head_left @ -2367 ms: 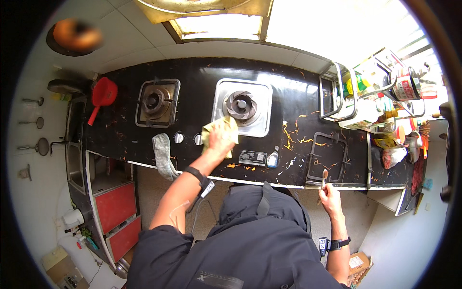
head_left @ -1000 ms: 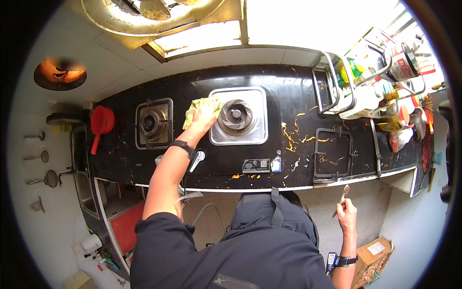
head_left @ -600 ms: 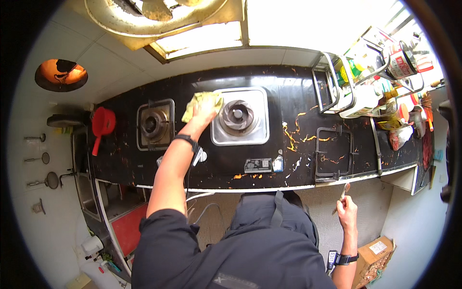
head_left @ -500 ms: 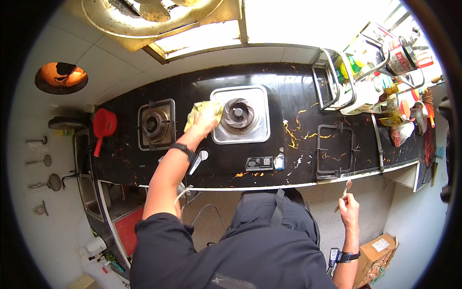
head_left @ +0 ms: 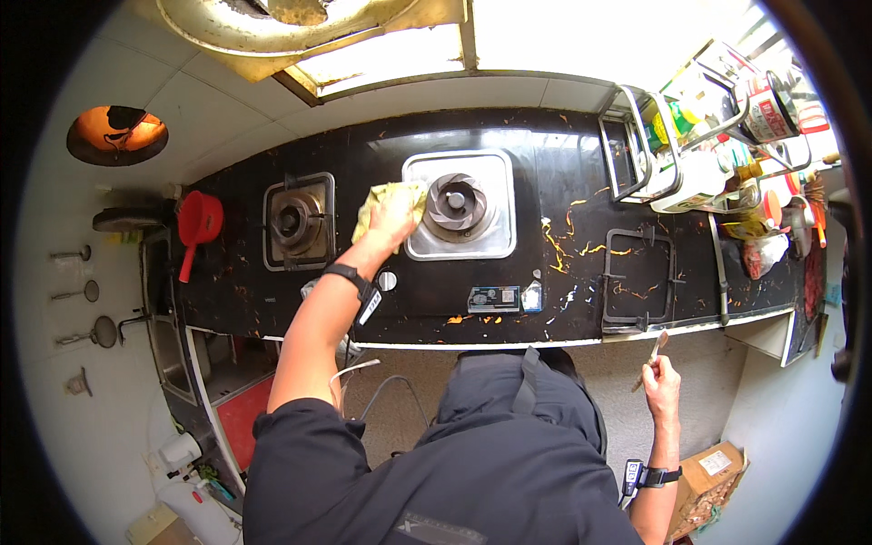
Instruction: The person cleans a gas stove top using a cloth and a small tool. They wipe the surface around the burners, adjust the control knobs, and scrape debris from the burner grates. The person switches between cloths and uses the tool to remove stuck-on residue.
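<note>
With my left hand point(head_left: 392, 223) I grip a yellow cloth point(head_left: 374, 207) and press it on the black worktop. The cloth lies against the left edge of the right burner's shiny metal tray point(head_left: 502, 245), whose round burner point(head_left: 456, 203) has no pan support on it. To the cloth's left is a second burner point(head_left: 292, 223) with its square pan support in place. Away from the counter, beyond its front edge, my right hand point(head_left: 662, 385) is closed around a thin tool with a rounded, spoon-like head point(head_left: 661, 342); its exact kind is unclear.
A loose square pan support point(head_left: 608, 289) rests on the worktop's right side. A red ladle-shaped dipper point(head_left: 199, 221) sits at the left. Bottles and jars crowd the metal rack point(head_left: 647, 182) at right. A control panel point(head_left: 493, 299) lies near the front edge. A cardboard box point(head_left: 710, 486) stands on the floor.
The view has shifted slightly. My left hand and the cloth have slid a little nearer along the tray's left edge. My right hand stays much as it was, with the tool.
</note>
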The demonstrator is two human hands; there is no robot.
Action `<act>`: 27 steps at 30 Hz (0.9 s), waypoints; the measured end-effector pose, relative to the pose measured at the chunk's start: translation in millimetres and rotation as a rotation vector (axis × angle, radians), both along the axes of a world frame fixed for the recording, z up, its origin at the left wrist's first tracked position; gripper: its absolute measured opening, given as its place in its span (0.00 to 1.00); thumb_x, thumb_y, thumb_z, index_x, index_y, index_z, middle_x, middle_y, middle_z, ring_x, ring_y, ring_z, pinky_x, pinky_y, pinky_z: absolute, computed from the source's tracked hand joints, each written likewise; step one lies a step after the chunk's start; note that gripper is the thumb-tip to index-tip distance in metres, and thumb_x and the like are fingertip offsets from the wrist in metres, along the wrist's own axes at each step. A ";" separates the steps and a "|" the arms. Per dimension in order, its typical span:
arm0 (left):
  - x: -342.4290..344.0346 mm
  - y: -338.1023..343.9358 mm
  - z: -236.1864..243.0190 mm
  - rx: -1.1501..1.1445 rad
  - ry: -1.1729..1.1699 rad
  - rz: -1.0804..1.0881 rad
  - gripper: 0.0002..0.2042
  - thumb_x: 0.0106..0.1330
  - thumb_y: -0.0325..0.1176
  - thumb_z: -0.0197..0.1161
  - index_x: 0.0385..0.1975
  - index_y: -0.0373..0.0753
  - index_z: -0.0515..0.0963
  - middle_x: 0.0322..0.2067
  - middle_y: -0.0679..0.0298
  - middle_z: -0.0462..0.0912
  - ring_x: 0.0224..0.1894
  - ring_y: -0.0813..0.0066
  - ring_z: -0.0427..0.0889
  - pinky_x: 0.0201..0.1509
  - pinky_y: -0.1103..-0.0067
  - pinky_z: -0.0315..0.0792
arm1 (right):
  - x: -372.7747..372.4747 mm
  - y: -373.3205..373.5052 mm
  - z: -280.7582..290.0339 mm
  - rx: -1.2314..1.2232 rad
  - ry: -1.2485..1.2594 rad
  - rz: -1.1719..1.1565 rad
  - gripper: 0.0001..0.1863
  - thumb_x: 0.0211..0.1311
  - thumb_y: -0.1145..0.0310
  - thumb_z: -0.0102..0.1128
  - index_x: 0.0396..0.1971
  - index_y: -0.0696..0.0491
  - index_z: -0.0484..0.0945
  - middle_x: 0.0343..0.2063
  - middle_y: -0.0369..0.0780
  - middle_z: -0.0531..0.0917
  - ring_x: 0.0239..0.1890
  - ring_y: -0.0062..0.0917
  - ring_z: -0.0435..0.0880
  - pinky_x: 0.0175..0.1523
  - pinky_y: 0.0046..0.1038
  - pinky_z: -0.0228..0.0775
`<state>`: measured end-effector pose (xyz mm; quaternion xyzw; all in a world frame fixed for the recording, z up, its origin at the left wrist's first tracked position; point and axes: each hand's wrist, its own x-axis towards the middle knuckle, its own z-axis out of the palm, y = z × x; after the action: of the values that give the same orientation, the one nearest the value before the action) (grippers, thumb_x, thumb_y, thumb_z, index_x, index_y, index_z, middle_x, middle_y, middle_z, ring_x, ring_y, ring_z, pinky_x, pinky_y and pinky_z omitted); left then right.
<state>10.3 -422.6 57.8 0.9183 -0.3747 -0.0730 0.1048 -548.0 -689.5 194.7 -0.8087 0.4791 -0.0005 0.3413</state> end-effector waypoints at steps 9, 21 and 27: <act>-91.6 19.8 9.7 0.102 0.008 -0.197 0.11 0.54 0.30 0.62 0.36 0.34 0.80 0.33 0.47 0.82 0.34 0.49 0.84 0.37 0.62 0.79 | 17.4 -0.2 -24.9 0.065 -0.014 0.052 0.05 0.59 0.74 0.61 0.33 0.58 0.77 0.18 0.37 0.76 0.21 0.17 0.73 0.30 0.24 0.69; -45.4 36.7 5.7 0.041 -0.037 -0.204 0.19 0.58 0.34 0.63 0.50 0.39 0.76 0.49 0.54 0.76 0.52 0.55 0.76 0.51 0.68 0.77 | 56.9 -37.1 -6.5 0.018 -0.031 0.237 0.04 0.60 0.73 0.61 0.31 0.56 0.75 0.16 0.36 0.75 0.19 0.17 0.73 0.28 0.24 0.67; -52.9 53.3 16.0 -0.066 -0.054 -0.530 0.20 0.57 0.30 0.59 0.51 0.47 0.76 0.40 0.56 0.75 0.44 0.56 0.78 0.42 0.65 0.76 | 64.6 -26.9 -0.2 0.000 0.011 0.223 0.05 0.61 0.73 0.61 0.31 0.57 0.76 0.17 0.36 0.77 0.20 0.16 0.74 0.29 0.24 0.69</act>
<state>-42.5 -369.2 73.8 0.7858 -0.6070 -0.0612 0.1019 -483.4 -716.4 194.5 -0.8570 0.3879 0.0420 0.3367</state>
